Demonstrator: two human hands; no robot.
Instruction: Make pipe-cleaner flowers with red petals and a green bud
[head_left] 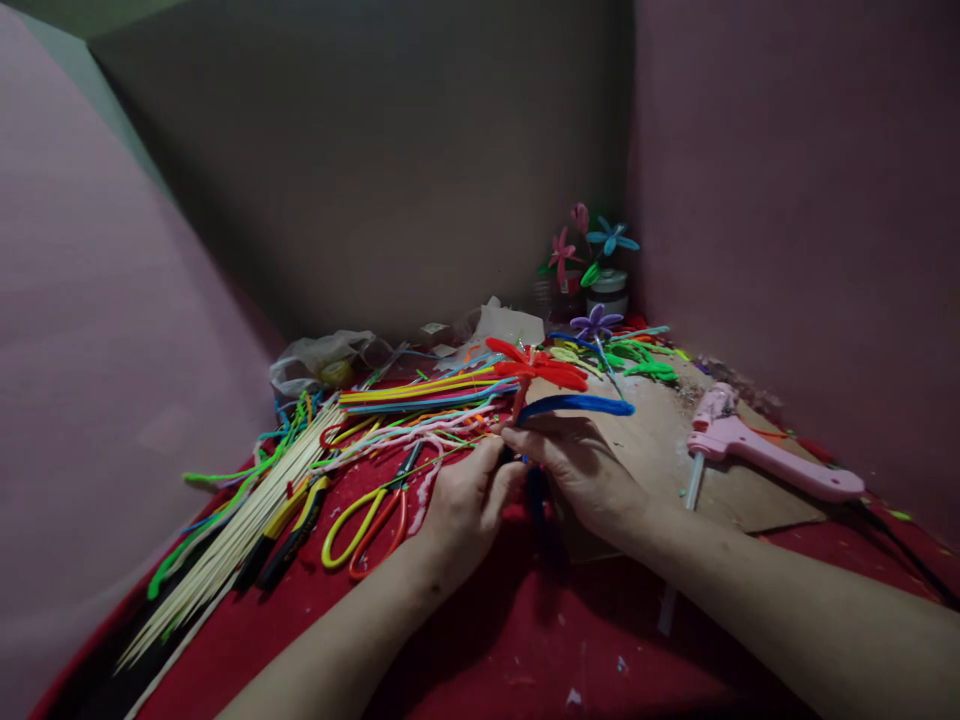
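pink glue gun (780, 463) and scissors (398, 482) flank left hand (466, 490) and right hand (589, 468), both pinching a flower stem (520, 400).

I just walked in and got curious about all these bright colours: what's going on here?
A person's left hand and right hand meet at the stem of a red fuzzy flower, where a blue fuzzy strip sticks out. Scissors and pliers lie to the left beside thin wooden sticks. A pink glue gun lies to the right, partly on cardboard. More fuzzy flowers stand behind.
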